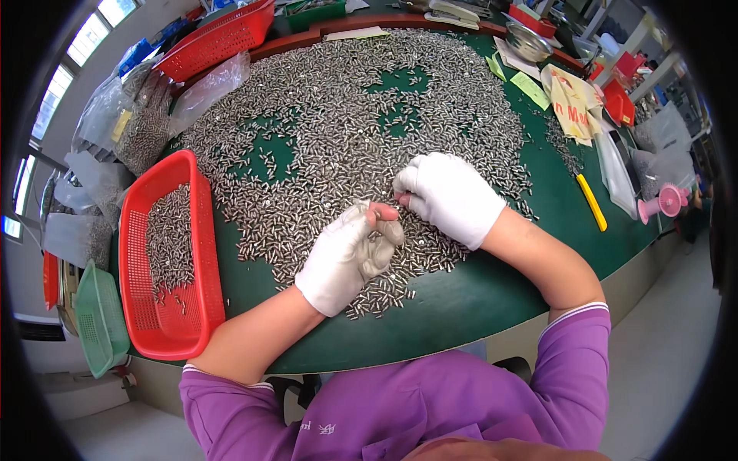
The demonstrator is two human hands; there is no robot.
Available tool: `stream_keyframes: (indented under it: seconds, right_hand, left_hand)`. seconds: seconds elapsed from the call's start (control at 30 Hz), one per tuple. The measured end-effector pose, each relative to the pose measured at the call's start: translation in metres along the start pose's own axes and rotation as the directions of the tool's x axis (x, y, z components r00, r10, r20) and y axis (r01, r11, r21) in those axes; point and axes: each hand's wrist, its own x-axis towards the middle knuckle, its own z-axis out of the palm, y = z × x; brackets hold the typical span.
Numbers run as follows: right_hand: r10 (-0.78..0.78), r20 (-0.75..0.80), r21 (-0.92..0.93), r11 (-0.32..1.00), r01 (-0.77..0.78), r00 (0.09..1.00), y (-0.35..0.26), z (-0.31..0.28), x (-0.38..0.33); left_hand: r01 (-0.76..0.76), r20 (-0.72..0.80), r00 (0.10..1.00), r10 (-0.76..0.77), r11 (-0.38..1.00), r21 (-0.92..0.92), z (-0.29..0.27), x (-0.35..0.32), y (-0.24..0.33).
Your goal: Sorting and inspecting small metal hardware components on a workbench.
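Both my hands wear white gloves with some bare fingertips showing, over a wide spread of small silvery metal pins (346,100). My left hand (346,257) is turned partly palm up with its fingers curled in against the bare thumb. Whatever it pinches is too small to make out. Just to the right and slightly farther away, my right hand (452,196) is bent down over the pins, its fingertips pressed together. A gap separates the two hands. What the right fingertips hold, if anything, is hidden by the glove.
A red plastic basket (206,284) partly filled with pins stands at left, beside a green basket (100,323). Another red basket (223,38) is far left. On the right lie a yellow-handled tool (591,202), a pink fan (667,202) and a metal bowl (528,42) farther back.
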Motion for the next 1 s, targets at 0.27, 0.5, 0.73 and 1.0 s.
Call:
stream_keyframes:
  seconds: [0.27,0.5,0.73,1.0]
  right_hand:
    - [-0.026,-0.200,0.091,0.995,0.045,0.980,-0.002,-0.010,-0.002]
    - [-0.016,-0.049,0.011,1.000,0.016,0.999,0.000,0.000,0.000]
    - [-0.077,-0.219,0.332,0.932,0.148,0.973,0.004,-0.002,0.003]
    - [-0.227,-0.206,0.390,0.873,0.293,0.952,-0.007,-0.009,0.001]
  left_hand:
    - [-0.041,0.026,0.999,0.041,0.999,-0.002,-0.002,0.000,-0.002]
    - [-0.020,-0.004,1.000,0.019,0.998,-0.055,-0.002,0.002,-0.002]
    - [-0.013,0.020,1.000,0.014,0.999,-0.035,-0.001,0.003,-0.003]
    - [0.041,-0.087,0.996,-0.031,0.992,0.118,0.009,-0.001,0.000]
